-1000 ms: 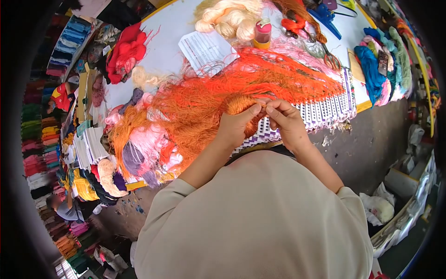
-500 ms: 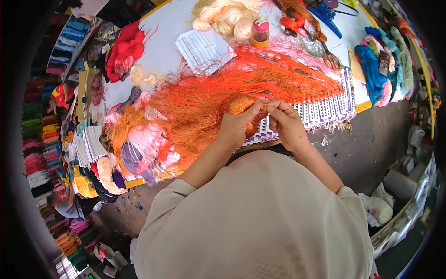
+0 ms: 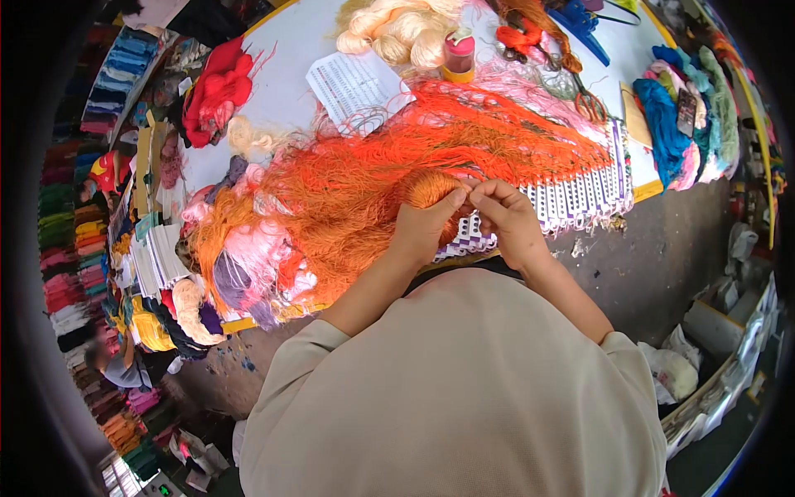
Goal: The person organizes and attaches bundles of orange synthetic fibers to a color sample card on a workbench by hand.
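My left hand (image 3: 420,230) is closed around a thick hank of orange thread (image 3: 431,188), its thumb pressing near the right end. Beside that thumb, the fingertips of my right hand (image 3: 508,222) are pinched together; what they grip looks like fine thread ends but is too small to make out. A wide spread of loose orange and red threads (image 3: 364,170) lies under and around both hands. Behind my right hand, a row of white cards with dark holes (image 3: 571,197) runs along the table edge, with orange threads fanning from it.
A printed sheet (image 3: 358,89), cream skeins (image 3: 402,29) and a pink-and-yellow container (image 3: 459,56) are on the table (image 3: 286,50). Scissors (image 3: 590,106) lie at right, near blue and green skeins (image 3: 662,112). A person (image 3: 124,364) is far left, by shelves of coloured yarn.
My right fingertips have shifted slightly at the end of the hank and look more tightly pinched. My left hand keeps its hold. The view has moved a little.
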`<state>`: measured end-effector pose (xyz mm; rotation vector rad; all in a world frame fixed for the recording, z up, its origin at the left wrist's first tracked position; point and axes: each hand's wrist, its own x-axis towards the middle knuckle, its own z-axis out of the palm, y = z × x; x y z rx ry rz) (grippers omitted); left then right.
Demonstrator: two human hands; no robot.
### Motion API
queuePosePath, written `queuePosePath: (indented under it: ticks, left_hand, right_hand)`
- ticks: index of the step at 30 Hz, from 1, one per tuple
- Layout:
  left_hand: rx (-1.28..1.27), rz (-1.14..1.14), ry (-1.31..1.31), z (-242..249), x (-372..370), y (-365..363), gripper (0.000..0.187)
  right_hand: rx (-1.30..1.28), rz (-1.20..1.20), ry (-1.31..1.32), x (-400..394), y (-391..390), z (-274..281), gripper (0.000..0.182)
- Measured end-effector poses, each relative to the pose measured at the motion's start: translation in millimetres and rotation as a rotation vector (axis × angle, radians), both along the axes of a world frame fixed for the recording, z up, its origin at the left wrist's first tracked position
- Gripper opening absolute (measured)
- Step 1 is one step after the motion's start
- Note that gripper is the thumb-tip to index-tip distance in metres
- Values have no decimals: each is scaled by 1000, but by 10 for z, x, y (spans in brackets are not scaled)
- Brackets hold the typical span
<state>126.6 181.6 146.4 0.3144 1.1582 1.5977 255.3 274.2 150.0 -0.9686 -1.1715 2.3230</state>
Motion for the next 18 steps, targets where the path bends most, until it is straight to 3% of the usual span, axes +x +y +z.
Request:
queuePosePath:
  ticks: [9, 11, 14, 16, 18]
  left_hand:
    - [32, 26, -27, -12, -19, 54, 20]
    - [20, 28, -16, -14, -27, 53, 20]
    - [61, 63, -58, 51, -39, 55, 21]
    - [74, 57, 141, 75, -56, 38, 23]
    - [100, 40, 125, -57, -119, 19, 26]
  right_hand:
    - [-342, -49, 204, -7, 161, -37, 11]
    - [-402, 59, 201, 14, 200, -31, 12]
    - [-348, 181, 142, 24, 229, -1, 15]
    - [-287, 205, 88, 29, 203, -8, 15]
    - [-225, 228, 36, 32, 198, -57, 16]
